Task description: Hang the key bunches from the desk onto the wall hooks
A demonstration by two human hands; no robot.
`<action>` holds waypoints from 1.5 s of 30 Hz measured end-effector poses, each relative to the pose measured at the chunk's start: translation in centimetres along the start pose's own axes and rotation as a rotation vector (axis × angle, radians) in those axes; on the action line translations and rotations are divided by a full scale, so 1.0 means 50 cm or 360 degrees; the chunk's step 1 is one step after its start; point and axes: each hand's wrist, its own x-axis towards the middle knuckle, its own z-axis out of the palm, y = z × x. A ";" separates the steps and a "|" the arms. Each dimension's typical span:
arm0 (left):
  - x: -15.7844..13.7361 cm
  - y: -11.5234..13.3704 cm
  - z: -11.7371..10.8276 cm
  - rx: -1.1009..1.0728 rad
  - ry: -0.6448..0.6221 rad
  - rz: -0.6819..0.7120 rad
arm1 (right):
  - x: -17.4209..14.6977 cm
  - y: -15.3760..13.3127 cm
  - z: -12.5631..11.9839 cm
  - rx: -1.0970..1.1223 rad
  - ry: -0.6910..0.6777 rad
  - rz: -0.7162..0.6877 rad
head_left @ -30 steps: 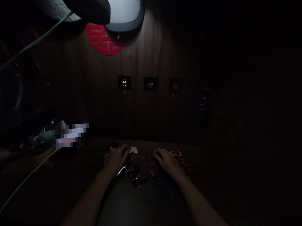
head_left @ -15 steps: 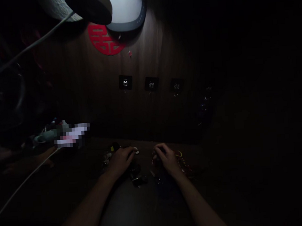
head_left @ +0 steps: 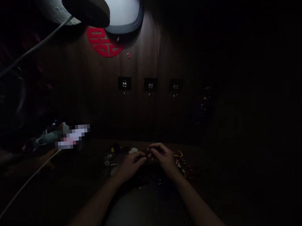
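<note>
My left hand [head_left: 132, 164] and my right hand [head_left: 164, 157] come together over a dark table, fingertips almost touching. Both are closed in a pinch; whatever small thing they hold is too dark to make out. Small pale discs [head_left: 133, 150] lie just behind my left hand. To its left is a cluster of small metallic and dark pieces [head_left: 107, 159], one with a yellow patch. Beside my right hand lies a heap of small pieces, with a curved yellow piece [head_left: 179, 154] on it. Below my hands, small shiny bits [head_left: 159, 182] show faintly.
At left, another person's hand [head_left: 44, 161] is near a blurred-out bright object [head_left: 73, 136] with a white cable [head_left: 29, 185]. Behind stands a wood-grained panel [head_left: 149, 58] bearing several black hooks [head_left: 124, 84] and a red cut-out sign [head_left: 102, 44]. A lamp [head_left: 123, 10] glows above.
My left hand has moved right, away from the pale discs, to meet my right hand. My right hand has shifted slightly left. The discs are now uncovered.
</note>
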 end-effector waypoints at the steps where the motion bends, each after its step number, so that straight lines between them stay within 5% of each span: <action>1: 0.001 -0.001 0.000 -0.0027 0.0020 -0.0017 | 0.003 0.002 -0.001 -0.0016 0.0043 -0.0006; 13: 0.012 -0.007 -0.006 -0.0462 0.0185 -0.0145 | 0.006 0.029 -0.005 -0.0180 -0.0008 0.0033; 19: 0.009 -0.017 -0.001 -0.0062 0.0407 -0.0062 | 0.000 0.016 0.001 -0.0298 0.0011 -0.0029; 29: -0.004 -0.024 0.007 0.0480 0.0307 0.0228 | -0.002 0.030 0.008 -0.0608 -0.0015 -0.0456; 38: -0.001 -0.031 -0.010 0.0481 0.0373 0.0180 | 0.014 -0.001 -0.033 -0.0085 0.0460 -0.0221; 45: 0.000 -0.034 -0.032 0.0509 0.0438 0.0049 | 0.035 -0.053 -0.096 0.0705 0.0754 -0.0158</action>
